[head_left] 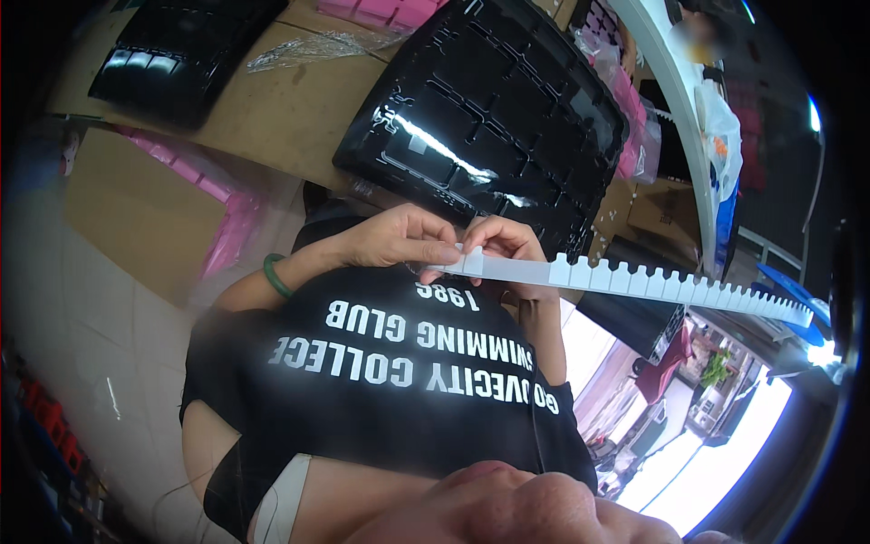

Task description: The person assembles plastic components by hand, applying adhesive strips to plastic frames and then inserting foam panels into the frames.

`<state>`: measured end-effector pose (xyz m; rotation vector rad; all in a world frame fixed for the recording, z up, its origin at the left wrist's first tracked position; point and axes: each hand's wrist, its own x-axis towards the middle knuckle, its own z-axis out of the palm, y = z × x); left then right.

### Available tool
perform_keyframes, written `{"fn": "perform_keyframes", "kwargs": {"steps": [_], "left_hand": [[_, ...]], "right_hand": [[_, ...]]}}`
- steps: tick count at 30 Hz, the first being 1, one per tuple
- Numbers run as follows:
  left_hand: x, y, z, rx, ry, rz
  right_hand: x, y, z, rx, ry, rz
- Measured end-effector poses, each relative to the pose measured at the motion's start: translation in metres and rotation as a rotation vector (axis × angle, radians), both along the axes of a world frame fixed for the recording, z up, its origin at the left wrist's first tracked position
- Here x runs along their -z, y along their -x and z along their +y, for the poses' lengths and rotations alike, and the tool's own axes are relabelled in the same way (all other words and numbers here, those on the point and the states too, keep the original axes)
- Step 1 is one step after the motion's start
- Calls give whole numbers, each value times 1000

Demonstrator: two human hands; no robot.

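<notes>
A long, thin white strip [625, 278] with a row of notched tabs along its upper edge stretches out to the right from between my hands. Its left end is pinched by the fingers of my left hand [406, 238], whose wrist wears a green bangle [275, 275]. Close beside it, my right hand [506, 243] has its fingers closed on the strip, near the small tabs at that end. Some of my right fingers are hidden behind the strip. Just beyond both hands is a large glossy black plastic tray [494, 118] with moulded ridges.
Another black tray [177, 63] sits on the brown work surface [299, 113] at the far left. Crumpled clear film [317, 50] and pink blocks [385, 11] lie beyond it. Pink strips [227, 227] edge the cardboard at left. A curved white bar [675, 72] and a plastic bag [719, 136] stand right.
</notes>
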<state>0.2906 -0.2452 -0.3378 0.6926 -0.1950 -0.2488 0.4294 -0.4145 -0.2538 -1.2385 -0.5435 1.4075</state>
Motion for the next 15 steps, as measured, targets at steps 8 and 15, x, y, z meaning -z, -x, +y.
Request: {"fn": "perform_keyframes", "kwargs": {"steps": [8,15], "left_hand": [[-16,14,24,-179,81,-32],[-20,12,31,-52,59,-105]], "right_hand": [[-50,-45,51,35,59,-554],[-42,-172,161,92,136,-1224]]}}
